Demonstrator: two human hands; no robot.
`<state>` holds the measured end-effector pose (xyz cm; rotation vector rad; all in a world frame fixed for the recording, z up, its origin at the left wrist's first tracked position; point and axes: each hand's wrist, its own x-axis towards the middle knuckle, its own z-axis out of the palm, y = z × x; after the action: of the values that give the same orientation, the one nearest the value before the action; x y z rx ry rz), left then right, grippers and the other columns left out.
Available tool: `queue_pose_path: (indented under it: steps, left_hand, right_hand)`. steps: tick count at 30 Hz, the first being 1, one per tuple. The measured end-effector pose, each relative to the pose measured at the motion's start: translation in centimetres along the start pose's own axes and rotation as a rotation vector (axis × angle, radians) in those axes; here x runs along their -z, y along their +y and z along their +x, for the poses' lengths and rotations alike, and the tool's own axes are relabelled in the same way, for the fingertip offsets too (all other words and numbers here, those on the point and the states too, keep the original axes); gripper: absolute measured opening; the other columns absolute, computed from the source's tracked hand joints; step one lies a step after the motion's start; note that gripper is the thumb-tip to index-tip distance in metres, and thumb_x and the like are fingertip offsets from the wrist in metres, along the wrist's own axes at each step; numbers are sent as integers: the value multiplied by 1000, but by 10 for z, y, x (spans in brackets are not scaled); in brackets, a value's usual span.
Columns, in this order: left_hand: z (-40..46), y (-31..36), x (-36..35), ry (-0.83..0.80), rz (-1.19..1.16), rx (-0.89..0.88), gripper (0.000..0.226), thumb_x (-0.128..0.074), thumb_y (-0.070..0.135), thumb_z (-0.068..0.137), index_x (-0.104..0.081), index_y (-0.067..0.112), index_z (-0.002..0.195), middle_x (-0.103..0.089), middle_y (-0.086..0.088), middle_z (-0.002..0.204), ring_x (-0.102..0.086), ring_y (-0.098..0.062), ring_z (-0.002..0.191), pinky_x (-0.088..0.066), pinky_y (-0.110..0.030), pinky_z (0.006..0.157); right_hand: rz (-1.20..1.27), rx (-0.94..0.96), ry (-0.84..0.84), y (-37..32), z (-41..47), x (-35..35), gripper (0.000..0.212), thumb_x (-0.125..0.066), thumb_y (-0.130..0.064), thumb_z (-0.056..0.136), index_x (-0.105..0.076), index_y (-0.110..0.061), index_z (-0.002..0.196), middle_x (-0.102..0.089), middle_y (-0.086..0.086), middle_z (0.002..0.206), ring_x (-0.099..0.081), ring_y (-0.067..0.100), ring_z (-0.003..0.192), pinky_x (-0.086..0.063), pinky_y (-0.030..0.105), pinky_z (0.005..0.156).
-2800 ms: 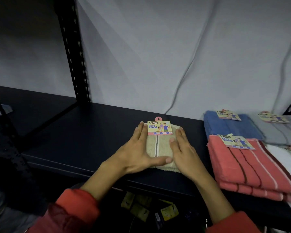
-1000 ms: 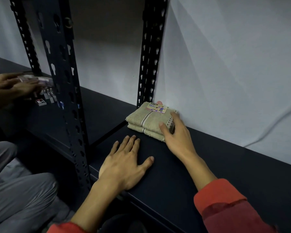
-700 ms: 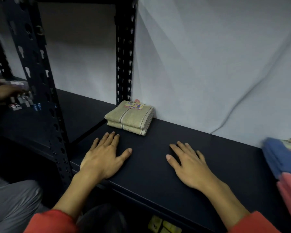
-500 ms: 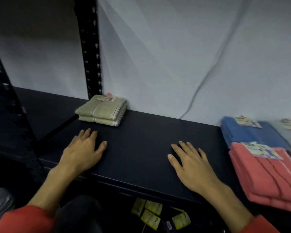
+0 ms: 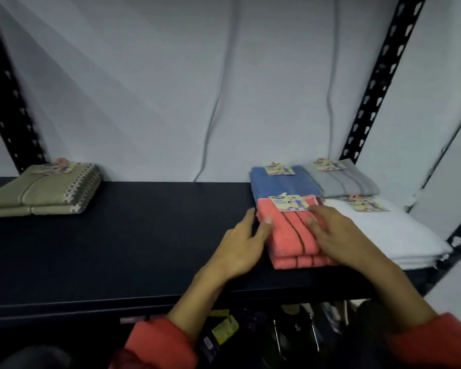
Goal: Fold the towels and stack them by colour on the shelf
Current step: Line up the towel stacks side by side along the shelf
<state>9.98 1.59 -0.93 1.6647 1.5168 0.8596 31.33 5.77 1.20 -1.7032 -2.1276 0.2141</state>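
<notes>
Hands now on the coral stack (image 5: pixel 290 235) at shelf right; half a second back both lay flat on bare shelf (image 5: pixel 144 235) mid-span, and 1 second back the right hand was leaving the beige stack (image 5: pixel 41 191). Reads as: beige colour done and parked far left against the back wall, coral is next. Left hand (image 5: pixel 241 249) sits at coral's left edge, thumb tip on the top towel, fingers loose beside it, touching not yet gripping. Right hand (image 5: pixel 338 235) rests on top of coral, fingers slightly bent over the fabric, no real grasp visible; blur makes it hard to be sure. Coral looks like 2 folded towels, label at the rear. Neighbours tight: blue (image 5: pixel 282 182) just behind coral, white (image 5: pixel 399 230) touching or nearly touching on its right, grey (image 5: pixel 341 179) behind white. Right upright (image 5: pixel 381 81) closes that end. Open room is the wide dark span between beige and coral, well clear; front edge (image 5: pixel 117 302) runs close under coral's near side, so my guess is a slide left, not forward.
</notes>
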Motion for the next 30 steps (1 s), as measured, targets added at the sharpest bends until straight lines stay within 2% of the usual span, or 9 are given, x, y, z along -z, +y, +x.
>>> queue_pose_path:
  steps: [3,8,11,15,19,24,26,28,30]
  left_hand:
    - [23,19,-30,96,-196,46,70,-53,42,99,-21,31,160,-50,5,151,-50,-23,137,-40,-40,114]
    - [30,21,-39,250,-282,97,78,-48,3,91,-24,28,160,-53,0,147,-54,-23,132,-44,-41,113]
    - [15,17,-22,242,-261,101,75,-49,0,95,-22,23,161,-51,2,148,-55,-15,128,-42,-26,109]
    - [-8,3,11,273,-239,82,63,-52,1,98,-34,19,155,-53,28,102,-54,15,83,-40,2,70]
    - [-26,-21,42,325,-204,106,64,-63,28,99,-32,27,155,-60,15,123,-61,-1,104,-47,-22,96]
    - [-48,-37,65,268,-67,149,52,-64,39,97,-33,41,138,-51,33,105,-57,23,84,-43,1,73]
    - [-46,-36,75,232,24,143,59,-65,51,94,-40,32,144,-59,19,128,-61,9,110,-48,-15,97]
    - [-36,-32,84,290,123,125,78,-59,55,96,-26,23,159,-41,3,158,-46,-16,140,-36,-37,118]
    - [-24,-23,85,341,174,128,72,-52,45,102,-23,15,161,-27,-2,166,-31,-21,150,-26,-35,121]
  right_hand:
    - [145,-1,0,7,-6,3,40,-50,-24,104,-51,-16,143,-52,7,146,-48,23,133,-27,16,98]
    - [352,-117,42,14,-8,8,49,-66,-32,94,-53,-21,140,-59,-2,137,-56,18,126,-42,35,107]
    - [479,-136,17,2,-15,-1,51,-68,-37,92,-50,-27,139,-61,-13,124,-60,10,115,-45,32,98]
    - [657,-44,-25,-28,-23,-30,48,-58,-28,99,-45,-38,144,-61,-18,131,-58,1,119,-44,38,108]
    - [793,30,-44,-64,-24,-60,52,-51,-20,101,-40,-40,148,-60,-17,136,-58,2,122,-47,37,107]
    - [981,-107,-156,-90,-22,-58,35,-52,-12,102,-59,-37,124,-69,-13,118,-67,4,105,-54,35,98]
    - [863,-52,-186,-90,-19,-44,35,-53,-15,100,-54,-40,124,-66,-13,123,-64,4,106,-51,31,97]
    - [616,37,-104,-95,-10,-29,42,-51,-19,101,-47,-28,141,-57,-13,132,-55,8,119,-41,25,100]
    - [420,140,-21,-108,4,-25,47,-44,-20,104,-39,-12,150,-46,0,150,-40,17,139,-30,25,108]
